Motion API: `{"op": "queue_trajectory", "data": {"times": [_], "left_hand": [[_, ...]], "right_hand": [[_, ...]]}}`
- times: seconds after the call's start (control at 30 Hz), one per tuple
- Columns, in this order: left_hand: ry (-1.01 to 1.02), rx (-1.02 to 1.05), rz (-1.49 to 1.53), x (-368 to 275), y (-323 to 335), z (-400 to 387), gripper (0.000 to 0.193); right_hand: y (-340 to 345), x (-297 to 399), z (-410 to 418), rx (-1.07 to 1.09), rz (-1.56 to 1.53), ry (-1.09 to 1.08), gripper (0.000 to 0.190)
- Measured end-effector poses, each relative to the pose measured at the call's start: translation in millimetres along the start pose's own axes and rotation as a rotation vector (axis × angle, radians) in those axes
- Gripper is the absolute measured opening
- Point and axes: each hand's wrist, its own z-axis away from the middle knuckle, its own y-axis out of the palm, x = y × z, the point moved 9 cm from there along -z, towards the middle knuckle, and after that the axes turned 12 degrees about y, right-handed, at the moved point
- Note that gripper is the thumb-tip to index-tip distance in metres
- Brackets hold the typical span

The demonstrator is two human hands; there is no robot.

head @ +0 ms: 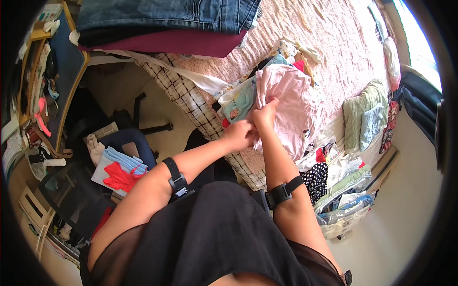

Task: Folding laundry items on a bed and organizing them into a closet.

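Both my hands hold a pale pink cloth garment (pixel 290 93) above the edge of a bed. My left hand (pixel 239 136) grips its lower left edge, the fingers curled and partly hidden. My right hand (pixel 265 113) pinches a fold of it just beside, thumb on top. The garment hangs spread out to the right, with a small dark print near its lower edge. Behind and left of it lies a light teal garment with a strawberry print (pixel 238 103), among other crumpled clothes. A red cloth piece (pixel 299 65) shows past the garment's top.
Jeans (pixel 168 16) lie over a maroon cloth (pixel 171 42) at the top. Right of my right arm are folded clothes, a polka-dot cloth (pixel 315 181) and a clear bag (pixel 345 214). A green garment (pixel 359 114) lies farther right. Left stand an office chair (pixel 68 196) and a desk (pixel 73 53).
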Motion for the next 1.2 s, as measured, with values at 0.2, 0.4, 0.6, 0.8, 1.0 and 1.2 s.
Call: {"op": "queue_trajectory", "data": {"times": [0.2,0.4,0.6,0.8,1.0,1.2], "left_hand": [[-0.026,-0.466,-0.124,47.6,-70.6,-10.6,0.030],[-0.369,-0.306,0.415,121.5,-58.3,-37.2,0.063],[-0.285,-0.107,0.111,118.0,-48.9,-50.3,0.075],[-0.180,0.073,0.087,86.8,-30.1,-69.3,0.085],[-0.281,0.143,-0.002,94.2,-15.7,-77.7,0.072],[-0.293,0.027,-0.284,20.1,-6.5,-56.0,0.049]], "right_hand": [[9.8,-14.1,-4.7,0.240,-0.470,-0.094,0.060],[28.3,-11.3,56.5,0.925,-0.761,0.197,0.054],[33.5,-67.4,50.7,0.769,-0.602,0.169,0.045],[25.9,-115.4,41.8,0.576,-0.565,0.099,0.046],[28.2,-120.0,52.5,0.568,-0.550,0.083,0.054],[-24.9,-65.5,46.8,0.424,-0.810,-0.006,0.084]]}}
